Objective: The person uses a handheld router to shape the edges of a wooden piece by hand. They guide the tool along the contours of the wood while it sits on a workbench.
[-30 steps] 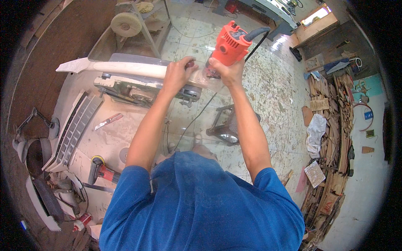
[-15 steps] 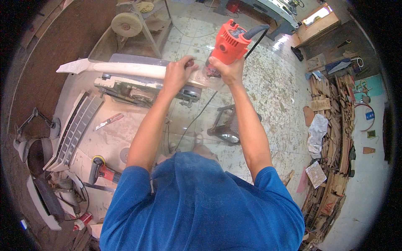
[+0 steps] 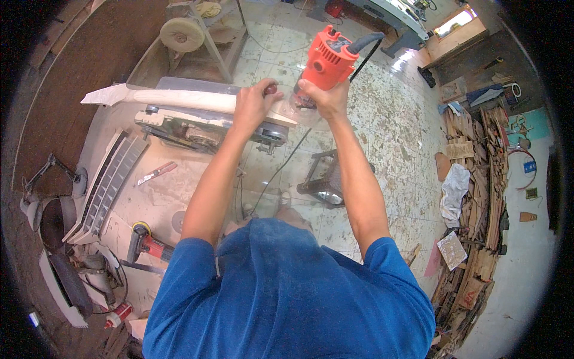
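Observation:
My right hand (image 3: 332, 100) is wrapped round the lower body of an orange trim router (image 3: 327, 60), which stands nearly upright with a dark cord at its top. My left hand (image 3: 251, 109) is closed on a dark red knob (image 3: 271, 90) on the router's clear base plate (image 3: 286, 109). Under the base lies the right end of a long pale wooden piece (image 3: 179, 99), shaped like a guitar neck with a paddle-like head at the left. It rests along a clamping bench (image 3: 185, 130). The router's bit is too blurred to make out.
A red and black grinder (image 3: 149, 242), a utility knife (image 3: 156, 172) and a slatted grey part (image 3: 110, 185) lie at left. A dark stool (image 3: 323, 179) stands below the bench. Wood scraps (image 3: 478, 179) are piled along the right wall. A buffing wheel (image 3: 181, 34) is at the back.
The router base has shifted very slightly, and a little more of the wood's right end shows. Both hands keep the same hold.

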### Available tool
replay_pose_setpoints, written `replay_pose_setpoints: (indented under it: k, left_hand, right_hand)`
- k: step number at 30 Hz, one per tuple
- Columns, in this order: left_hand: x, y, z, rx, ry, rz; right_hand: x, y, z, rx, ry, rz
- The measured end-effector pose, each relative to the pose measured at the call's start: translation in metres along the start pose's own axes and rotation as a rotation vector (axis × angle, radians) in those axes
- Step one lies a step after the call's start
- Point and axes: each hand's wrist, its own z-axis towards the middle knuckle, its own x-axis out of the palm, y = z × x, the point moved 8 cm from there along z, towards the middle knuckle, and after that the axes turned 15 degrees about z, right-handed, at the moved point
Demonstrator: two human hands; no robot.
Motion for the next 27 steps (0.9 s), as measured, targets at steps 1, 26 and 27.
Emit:
replay_pose_setpoints:
  k: [1,26,27]
  left_hand:
    - [0.0001,-0.0002,0.0004,0.001,-0.001,0.001]
    - [-0.0015,-0.0001,-0.0040,0.016,-0.050,0.011]
    - [-0.0020,-0.0005,-0.0044,0.025,-0.055,0.008]
  right_hand:
    - [-0.0001,-0.0003,0.0005,0.002,0.004,0.003]
    - [-0.0029,-0.0059,-0.0023,0.044,-0.001,0.035]
    - [-0.0027,-0.0063,-0.0029,0.052,0.000,0.047]
